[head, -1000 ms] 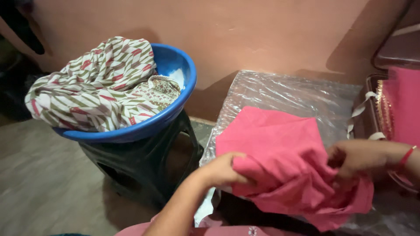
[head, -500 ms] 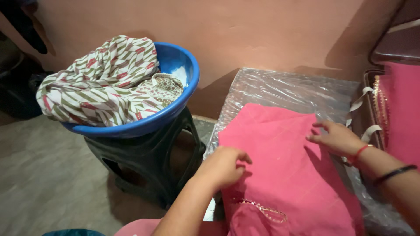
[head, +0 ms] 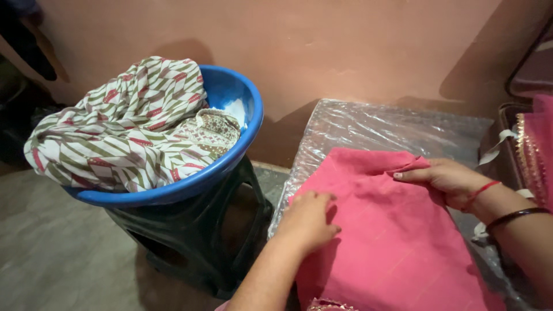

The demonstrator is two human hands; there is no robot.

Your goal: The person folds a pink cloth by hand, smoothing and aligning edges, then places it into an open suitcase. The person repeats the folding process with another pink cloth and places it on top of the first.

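A pink garment (head: 391,230) lies spread over a plastic-wrapped surface (head: 368,129), flatter than a second ago, when both hands gripped it bunched in the air; the fold at its upper right edge is new since half a second back. The left hand (head: 308,222) presses down on the cloth's left edge, fingers curled and close together, though whether they pinch fabric cannot be told from this angle; the right hand (head: 446,181) holds the turned-over corner, fingers narrow and nearly straight. To the left a blue basin (head: 245,147) heaped with striped cloth (head: 121,126) sits on a dark plastic stool (head: 213,242); more pink fabric with gold trim (head: 538,147) hangs at far right.
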